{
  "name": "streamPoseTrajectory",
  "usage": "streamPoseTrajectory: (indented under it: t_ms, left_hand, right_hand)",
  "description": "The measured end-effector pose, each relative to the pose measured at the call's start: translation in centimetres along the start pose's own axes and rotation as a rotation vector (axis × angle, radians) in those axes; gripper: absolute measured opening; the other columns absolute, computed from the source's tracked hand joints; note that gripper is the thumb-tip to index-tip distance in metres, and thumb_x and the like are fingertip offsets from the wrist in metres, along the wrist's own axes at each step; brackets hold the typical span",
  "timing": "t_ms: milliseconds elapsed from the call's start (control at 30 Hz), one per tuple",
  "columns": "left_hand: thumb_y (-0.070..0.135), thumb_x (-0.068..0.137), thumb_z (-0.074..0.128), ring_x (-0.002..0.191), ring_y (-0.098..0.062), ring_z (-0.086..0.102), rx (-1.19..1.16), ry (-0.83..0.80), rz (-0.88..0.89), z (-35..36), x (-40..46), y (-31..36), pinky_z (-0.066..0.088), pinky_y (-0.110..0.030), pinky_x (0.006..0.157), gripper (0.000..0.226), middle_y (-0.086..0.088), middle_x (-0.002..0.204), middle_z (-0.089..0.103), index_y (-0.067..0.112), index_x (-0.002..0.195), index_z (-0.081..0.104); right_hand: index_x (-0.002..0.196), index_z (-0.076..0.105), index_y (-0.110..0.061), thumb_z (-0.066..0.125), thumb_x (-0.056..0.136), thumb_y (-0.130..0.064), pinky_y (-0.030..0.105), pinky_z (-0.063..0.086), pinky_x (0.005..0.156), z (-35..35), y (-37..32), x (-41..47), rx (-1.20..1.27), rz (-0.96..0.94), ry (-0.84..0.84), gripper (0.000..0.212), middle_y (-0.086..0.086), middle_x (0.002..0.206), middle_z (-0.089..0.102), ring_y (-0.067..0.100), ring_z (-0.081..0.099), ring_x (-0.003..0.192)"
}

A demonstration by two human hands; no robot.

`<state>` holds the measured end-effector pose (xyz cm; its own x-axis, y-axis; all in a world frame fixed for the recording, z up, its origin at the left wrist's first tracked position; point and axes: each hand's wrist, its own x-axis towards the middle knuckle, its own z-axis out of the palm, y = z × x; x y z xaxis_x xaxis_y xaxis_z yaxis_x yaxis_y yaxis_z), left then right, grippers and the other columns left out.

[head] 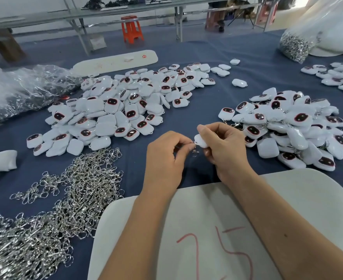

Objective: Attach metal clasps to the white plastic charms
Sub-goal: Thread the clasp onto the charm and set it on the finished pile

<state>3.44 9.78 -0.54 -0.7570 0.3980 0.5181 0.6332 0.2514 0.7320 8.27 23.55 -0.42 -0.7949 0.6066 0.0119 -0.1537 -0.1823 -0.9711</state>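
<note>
Both forearms forward, left grip [166, 156] and right grip [223, 146] pinched, fingertips nearly meeting.

Both hands raised above blue table cloth [186, 122]. Right hand [225, 146] grips white charm [201, 140]; left hand [166, 156] pinches metal clasp [194, 151] at charm's edge, the two touching. Heap of loose clasps [51, 209] at near left. Large pile of charms [122, 110] beyond; second pile [291, 128] at right, clasps visible among it. White board [196, 229] with red "25" under forearms.
</note>
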Motion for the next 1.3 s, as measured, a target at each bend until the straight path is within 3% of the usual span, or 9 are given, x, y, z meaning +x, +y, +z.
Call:
streamPoseTrajectory:
  t_ms: [167,300,500,600,733,833,933,1133,1300]
  left_hand:
    - [0.014,0.090,0.073,0.079,-0.007,0.061,0.134,-0.038,-0.049,-0.5,0.2,-0.4,0.047,-0.025,0.071,0.011,0.012,0.080,0.067,0.019,0.080,0.070]
    - [0.014,0.090,0.074,0.075,-0.010,0.059,0.216,-0.110,-0.065,-1.1,0.3,-0.4,0.049,-0.035,0.072,0.011,0.009,0.077,0.066,0.017,0.080,0.071]
    - [0.017,0.089,0.075,0.070,-0.011,0.052,0.321,-0.184,-0.028,-1.8,0.5,0.1,0.040,-0.027,0.065,0.011,0.010,0.074,0.062,0.017,0.079,0.071]
    - [0.014,0.087,0.078,0.072,-0.012,0.061,0.078,-0.172,-0.106,-2.0,0.5,-0.1,0.045,-0.023,0.067,0.011,0.007,0.074,0.069,0.016,0.077,0.073]
    - [0.009,0.089,0.076,0.078,-0.007,0.067,-0.269,-0.041,-0.243,-1.2,0.3,0.5,0.051,-0.019,0.076,0.010,0.007,0.081,0.075,0.015,0.082,0.074]
    - [0.008,0.094,0.071,0.085,-0.010,0.066,-0.567,0.038,-0.409,-0.4,0.3,0.9,0.055,-0.027,0.085,0.006,-0.002,0.090,0.076,0.011,0.090,0.074]
    - [0.011,0.099,0.064,0.089,-0.014,0.066,-0.840,-0.009,-0.622,-0.1,0.2,1.3,0.054,-0.031,0.087,0.011,-0.005,0.092,0.074,0.013,0.092,0.072]
    - [0.002,0.098,0.061,0.079,-0.016,0.071,-1.083,0.105,-0.778,-0.1,0.3,2.0,0.059,-0.024,0.073,0.010,-0.009,0.091,0.075,0.008,0.095,0.069]
    - [0.001,0.095,0.065,0.076,-0.013,0.071,-1.064,0.181,-0.803,0.1,0.4,2.1,0.060,-0.025,0.079,0.013,-0.007,0.089,0.075,0.012,0.091,0.072]
  right_hand:
    - [0.083,0.075,-0.018,0.076,0.091,-0.021,0.021,0.038,0.041,-0.2,0.0,-0.2,0.046,-0.061,-0.128,0.009,0.003,0.070,0.066,0.014,0.053,0.049]
    - [0.091,0.076,-0.018,0.080,0.089,-0.026,0.023,0.046,0.044,-0.3,0.0,-0.5,-0.054,-0.132,-0.216,0.009,0.004,0.072,0.067,0.016,0.058,0.053]
    - [0.105,0.078,-0.019,0.079,0.090,-0.024,0.023,0.047,0.045,-0.5,0.0,-0.4,-0.115,-0.149,-0.304,0.015,0.003,0.073,0.069,0.014,0.058,0.054]
    - [0.108,0.079,-0.018,0.077,0.089,-0.034,0.020,0.043,0.046,-0.8,-0.3,0.0,0.080,-0.053,-0.360,0.025,0.010,0.079,0.066,0.013,0.052,0.053]
    - [0.112,0.077,-0.013,0.078,0.085,-0.035,0.016,0.042,0.050,-0.8,-0.2,0.3,0.287,-0.011,-0.362,0.034,0.004,0.085,0.069,0.009,0.053,0.058]
    - [0.113,0.078,-0.012,0.084,0.082,-0.026,0.015,0.048,0.060,-0.7,0.0,0.3,0.388,0.038,-0.372,0.035,0.005,0.092,0.067,0.010,0.054,0.066]
    - [0.118,0.074,-0.007,0.077,0.084,-0.013,0.016,0.050,0.064,-0.7,0.1,0.3,0.423,0.056,-0.383,0.035,0.008,0.103,0.072,0.010,0.058,0.071]
    - [0.121,0.069,-0.006,0.073,0.081,-0.007,0.018,0.054,0.069,-0.4,-0.2,0.0,0.345,0.005,-0.359,0.040,0.010,0.114,0.077,0.008,0.063,0.070]
    - [0.121,0.069,-0.009,0.077,0.079,-0.011,0.020,0.055,0.071,-0.2,-0.3,-0.3,0.233,-0.069,-0.322,0.042,0.007,0.116,0.077,0.008,0.068,0.080]
